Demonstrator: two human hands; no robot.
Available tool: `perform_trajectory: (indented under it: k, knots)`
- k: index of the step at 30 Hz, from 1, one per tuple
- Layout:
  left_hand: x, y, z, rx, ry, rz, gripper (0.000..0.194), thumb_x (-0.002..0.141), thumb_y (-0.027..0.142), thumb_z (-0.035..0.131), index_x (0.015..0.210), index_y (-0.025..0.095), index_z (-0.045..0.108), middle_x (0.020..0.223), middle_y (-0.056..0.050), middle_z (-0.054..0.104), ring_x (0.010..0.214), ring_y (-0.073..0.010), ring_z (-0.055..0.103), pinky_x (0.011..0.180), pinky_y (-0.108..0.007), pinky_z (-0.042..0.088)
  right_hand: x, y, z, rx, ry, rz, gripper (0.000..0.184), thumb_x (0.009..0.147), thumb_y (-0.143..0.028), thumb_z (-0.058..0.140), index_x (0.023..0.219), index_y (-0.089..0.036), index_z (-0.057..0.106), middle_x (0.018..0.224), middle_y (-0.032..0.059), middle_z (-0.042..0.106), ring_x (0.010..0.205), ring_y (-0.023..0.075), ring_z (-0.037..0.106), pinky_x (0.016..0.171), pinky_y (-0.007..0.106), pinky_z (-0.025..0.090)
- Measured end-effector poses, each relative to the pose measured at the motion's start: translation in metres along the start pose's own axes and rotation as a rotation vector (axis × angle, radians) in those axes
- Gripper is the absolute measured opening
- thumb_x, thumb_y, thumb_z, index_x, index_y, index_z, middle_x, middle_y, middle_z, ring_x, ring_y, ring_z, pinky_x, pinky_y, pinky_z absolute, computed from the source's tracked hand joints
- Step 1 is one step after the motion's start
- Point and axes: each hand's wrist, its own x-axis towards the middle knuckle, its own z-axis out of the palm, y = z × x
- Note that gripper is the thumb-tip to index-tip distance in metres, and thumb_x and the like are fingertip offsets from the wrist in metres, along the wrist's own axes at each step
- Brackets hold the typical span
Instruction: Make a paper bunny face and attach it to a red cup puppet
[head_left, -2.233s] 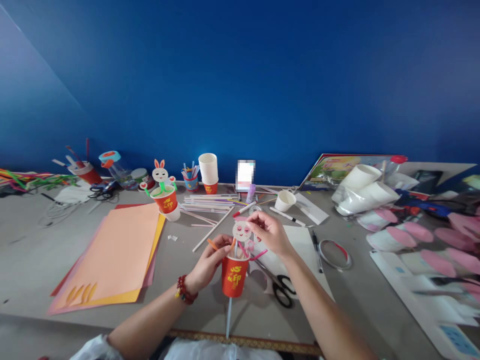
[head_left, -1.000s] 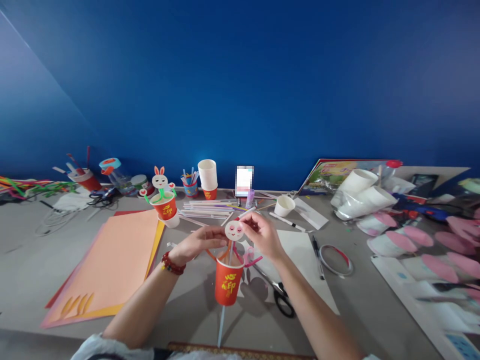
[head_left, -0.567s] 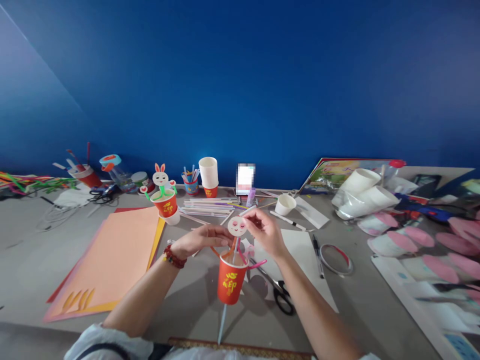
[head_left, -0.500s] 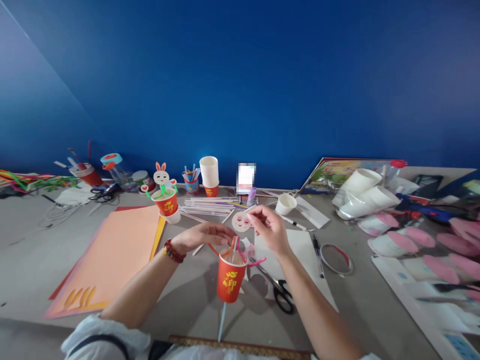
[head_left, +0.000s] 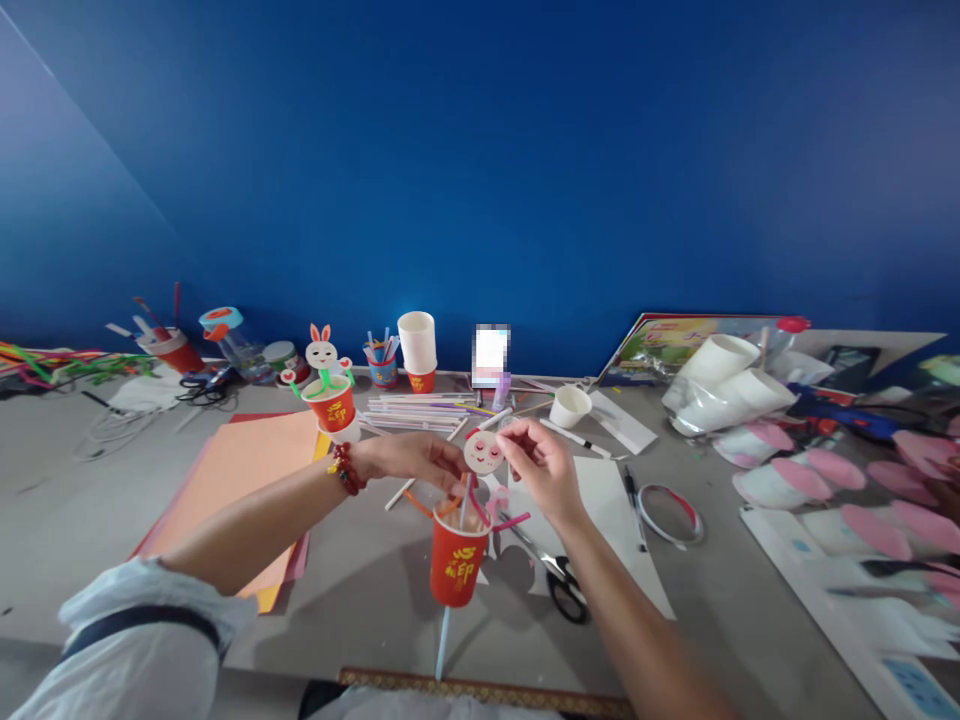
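A white paper disc with a drawn face (head_left: pixel 482 455) is pinched at its right edge by my right hand (head_left: pixel 541 468), just above a red paper cup (head_left: pixel 455 570). My left hand (head_left: pixel 424 466) is closed at the top of the pale straw (head_left: pixel 466 497) that stands up in the cup; its fingertips are partly hidden behind the disc. Below the cup's base the straw (head_left: pixel 444 645) comes out again. An orange strip (head_left: pixel 418 503) and a pink strip (head_left: pixel 511 522) stick out over the cup's rim to either side.
Black-handled scissors (head_left: pixel 564 590) and paper scraps lie right of the cup, by a white sheet (head_left: pixel 600 500). Orange paper sheets (head_left: pixel 247 460) lie left. Behind stand a finished rabbit cup (head_left: pixel 331 405), stacked white cups (head_left: pixel 417 343) and loose straws (head_left: pixel 420 412). A tape roll (head_left: pixel 670 517) lies right.
The face disc has come to the straw's top, in front of my left fingertips. My left forearm has swung outward and the cup has turned slightly.
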Motion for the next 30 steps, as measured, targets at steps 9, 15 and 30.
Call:
perform_trajectory:
  k: [9, 15, 30]
  knots:
    - [0.008, -0.002, 0.010, 0.004, 0.160, 0.051, 0.022, 0.081, 0.036, 0.074, 0.097, 0.022, 0.078, 0.089, -0.005, 0.075, 0.081, -0.0203, 0.069, 0.077, -0.029, 0.053, -0.002, -0.006, -0.001, -0.043, 0.019, -0.023, 0.022, 0.091, -0.041, 0.061, 0.082, -0.021, 0.062, 0.069, 0.0006, 0.060, 0.053, 0.0120, 0.050, 0.049, 0.024, 0.040]
    - [0.003, -0.003, 0.022, -0.132, 0.234, 0.036, 0.021, 0.078, 0.032, 0.076, 0.094, 0.019, 0.078, 0.090, -0.006, 0.075, 0.079, -0.0184, 0.068, 0.077, -0.029, 0.053, -0.002, -0.007, -0.002, -0.034, 0.018, -0.027, 0.021, 0.090, -0.040, 0.061, 0.082, -0.021, 0.062, 0.070, 0.0006, 0.060, 0.053, 0.0116, 0.050, 0.048, 0.024, 0.040]
    - [-0.003, -0.003, 0.035, -0.172, 0.313, 0.034, 0.027, 0.079, 0.034, 0.076, 0.099, 0.017, 0.075, 0.093, -0.007, 0.074, 0.082, -0.0189, 0.065, 0.080, -0.031, 0.048, 0.003, -0.006, 0.000, -0.019, -0.070, 0.006, 0.017, 0.091, -0.036, 0.062, 0.083, -0.021, 0.064, 0.068, -0.0007, 0.058, 0.055, 0.0113, 0.048, 0.050, 0.023, 0.040]
